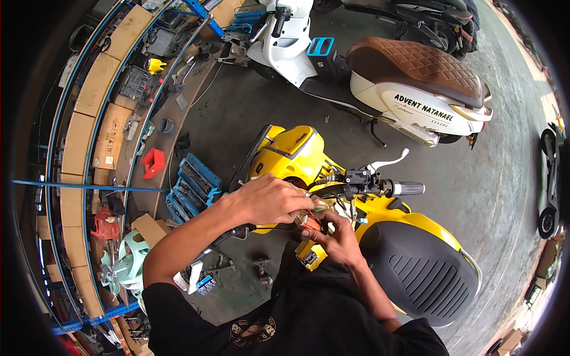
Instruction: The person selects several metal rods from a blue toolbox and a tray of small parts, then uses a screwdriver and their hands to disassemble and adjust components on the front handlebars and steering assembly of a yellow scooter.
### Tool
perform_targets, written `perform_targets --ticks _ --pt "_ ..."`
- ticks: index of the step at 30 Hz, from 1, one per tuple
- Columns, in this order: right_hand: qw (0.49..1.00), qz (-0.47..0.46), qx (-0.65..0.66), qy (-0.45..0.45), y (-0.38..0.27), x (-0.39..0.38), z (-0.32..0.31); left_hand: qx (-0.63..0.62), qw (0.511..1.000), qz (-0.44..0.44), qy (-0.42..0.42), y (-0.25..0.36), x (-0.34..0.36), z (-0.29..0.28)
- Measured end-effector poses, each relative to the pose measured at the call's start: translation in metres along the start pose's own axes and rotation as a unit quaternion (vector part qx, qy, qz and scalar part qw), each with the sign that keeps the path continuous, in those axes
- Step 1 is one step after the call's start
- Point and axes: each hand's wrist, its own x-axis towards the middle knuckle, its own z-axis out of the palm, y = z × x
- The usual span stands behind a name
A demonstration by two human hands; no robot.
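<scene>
Both my hands meet over the opened handlebar area of a yellow scooter. My left hand reaches across with its fingers pinched on a small red and clear plastic part. Opposite it, my right hand has thumb and fingers closed on the same part. Fingers hide much of it, so its exact kind does not show. Loose wires and white connectors lie exposed beside the fingertips. Below hangs a yellow cover piece with switches. A silver brake lever and black grip stick out to the right.
The scooter's black seat is at my right. A white scooter with a brown seat stands beyond. On the floor at left are a blue toolbox and a cordless drill. Shelves with cardboard boxes line the left.
</scene>
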Motion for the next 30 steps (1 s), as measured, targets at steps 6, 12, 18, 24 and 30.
perform_targets --ticks 6,12,18,24,30 --pt "0.997 -0.008 0.073 -0.011 0.016 -0.003 0.007 0.057 0.996 -0.062 0.012 0.014 0.0 0.004" --pt "0.989 -0.02 0.137 -0.045 0.015 0.003 -0.004 0.138 0.979 0.016 0.147 0.015 -0.017 0.018" --pt "0.978 0.002 0.197 -0.07 0.026 0.003 -0.003 0.075 0.991 -0.014 0.109 0.028 -0.023 0.021" --pt "0.971 0.048 0.235 -0.01 0.025 0.006 -0.001 0.046 0.996 -0.016 0.081 0.015 -0.012 0.032" --pt "0.967 -0.054 -0.034 0.245 0.013 -0.011 0.006 0.112 0.992 0.009 0.06 0.01 -0.011 0.031"
